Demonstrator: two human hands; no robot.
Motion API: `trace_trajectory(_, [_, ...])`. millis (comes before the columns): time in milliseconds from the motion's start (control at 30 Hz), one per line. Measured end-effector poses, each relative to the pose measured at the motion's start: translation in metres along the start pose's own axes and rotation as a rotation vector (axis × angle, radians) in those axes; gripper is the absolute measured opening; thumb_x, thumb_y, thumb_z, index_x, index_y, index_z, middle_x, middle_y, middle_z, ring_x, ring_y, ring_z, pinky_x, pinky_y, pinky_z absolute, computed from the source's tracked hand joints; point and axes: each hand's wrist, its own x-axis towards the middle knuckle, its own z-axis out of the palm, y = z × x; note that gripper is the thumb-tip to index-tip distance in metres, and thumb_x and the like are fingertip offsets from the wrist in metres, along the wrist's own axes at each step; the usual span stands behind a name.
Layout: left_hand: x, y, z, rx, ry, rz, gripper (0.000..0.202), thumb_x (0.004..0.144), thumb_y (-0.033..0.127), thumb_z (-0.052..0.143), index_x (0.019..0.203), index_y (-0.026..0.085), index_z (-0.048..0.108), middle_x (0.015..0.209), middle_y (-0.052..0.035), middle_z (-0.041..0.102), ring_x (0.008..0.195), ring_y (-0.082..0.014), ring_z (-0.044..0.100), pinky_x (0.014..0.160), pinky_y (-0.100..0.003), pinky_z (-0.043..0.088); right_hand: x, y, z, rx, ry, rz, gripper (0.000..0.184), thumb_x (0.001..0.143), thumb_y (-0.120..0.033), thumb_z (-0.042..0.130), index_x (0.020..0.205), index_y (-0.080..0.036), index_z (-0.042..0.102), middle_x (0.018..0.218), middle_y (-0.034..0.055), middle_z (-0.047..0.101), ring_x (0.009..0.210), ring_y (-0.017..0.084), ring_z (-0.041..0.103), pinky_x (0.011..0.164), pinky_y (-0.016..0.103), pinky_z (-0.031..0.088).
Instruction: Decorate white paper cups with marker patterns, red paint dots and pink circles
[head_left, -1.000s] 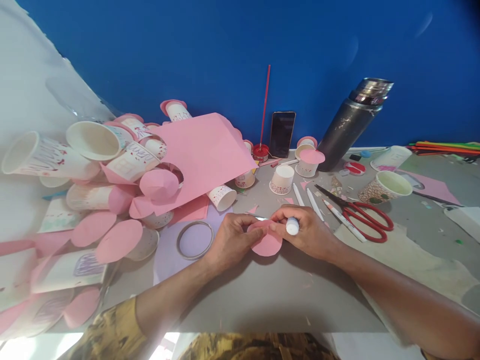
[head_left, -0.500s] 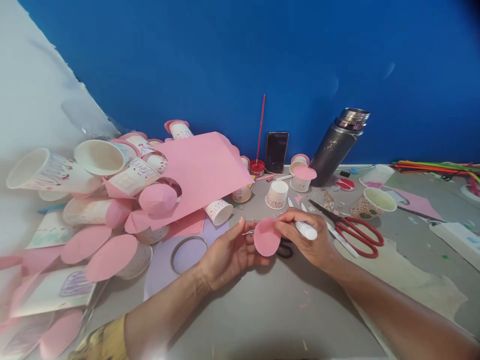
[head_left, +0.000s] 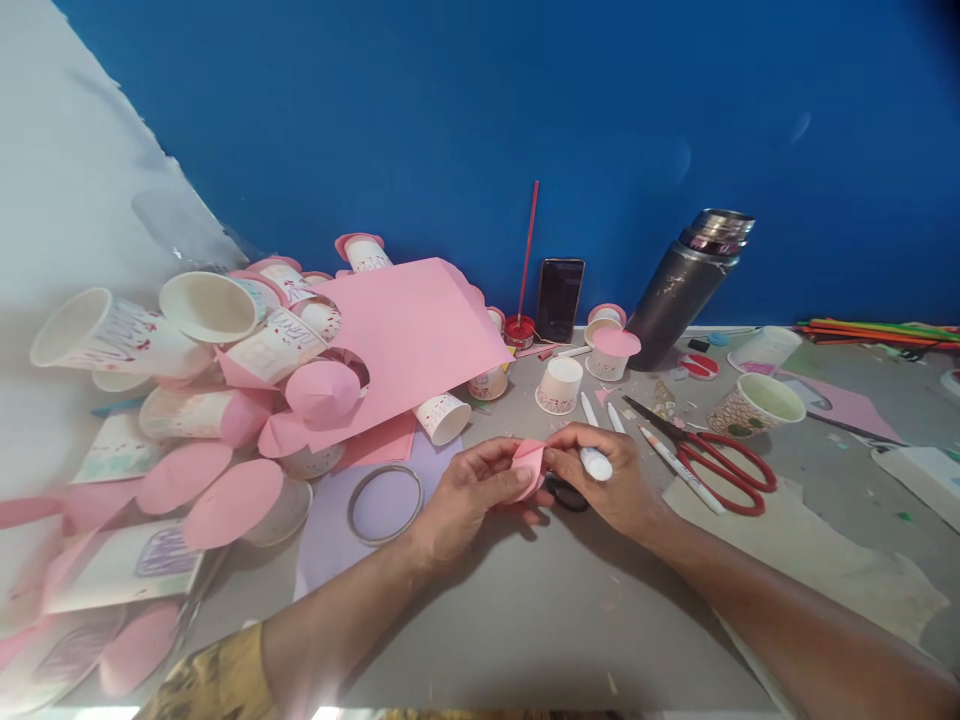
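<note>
A small pink paper piece (head_left: 529,466), bent and partly hidden by fingers, is held between my two hands at the middle of the table. The thumb and fingers of my left hand (head_left: 480,490) are closed on its left side. My right hand (head_left: 611,485) pinches its right edge and also carries a white glue tube (head_left: 595,462) lying across the palm. Just under the paper, the dark handle loops of a second pair of scissors (head_left: 568,492) show on the table. Beyond my hands a small paper cup (head_left: 559,386) stands upside down.
A heap of decorated paper cups (head_left: 225,400) and a large pink sheet (head_left: 412,335) fill the left. A metal ring (head_left: 385,504) lies on purple paper. Red-handled scissors (head_left: 724,470), white markers (head_left: 682,470) and a patterned cup (head_left: 757,405) lie right, with a flask (head_left: 679,300) behind.
The pink paper, earlier a flat disc facing me, is now bent between my fingers. My left thumb and fingers have closed on it. The view has shifted slightly.
</note>
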Motion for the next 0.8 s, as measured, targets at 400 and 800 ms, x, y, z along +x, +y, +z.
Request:
trace_trajectory(400, [0.001, 0.010, -0.002, 0.265, 0.239, 0.087, 0.044, 0.078, 0.047, 0.083, 0.104, 0.013, 0.074, 0.081, -0.0063, 0.073, 0.064, -0.0200, 0.073, 0.056, -0.031, 0.058, 0.003, -0.011, -0.020, -0.089, -0.198, 0.189, 0.031, 0.092, -0.047, 0.059, 0.111, -0.023, 0.065, 0.072, -0.0034, 0.060, 0.058, 0.014, 0.052, 0.054, 0.025, 0.042])
trace_trajectory(800, [-0.003, 0.008, 0.003, 0.457, 0.302, 0.153, 0.035, 0.086, 0.042, 0.075, 0.109, 0.015, 0.076, 0.073, -0.0048, 0.074, 0.066, -0.0207, 0.070, 0.063, -0.030, 0.053, -0.012, -0.009, -0.010, -0.618, -0.094, -0.251, 0.033, 0.106, -0.042, 0.041, 0.099, -0.022, 0.066, 0.069, 0.0033, 0.072, 0.058, 0.021, 0.066, 0.054, 0.030, 0.034])
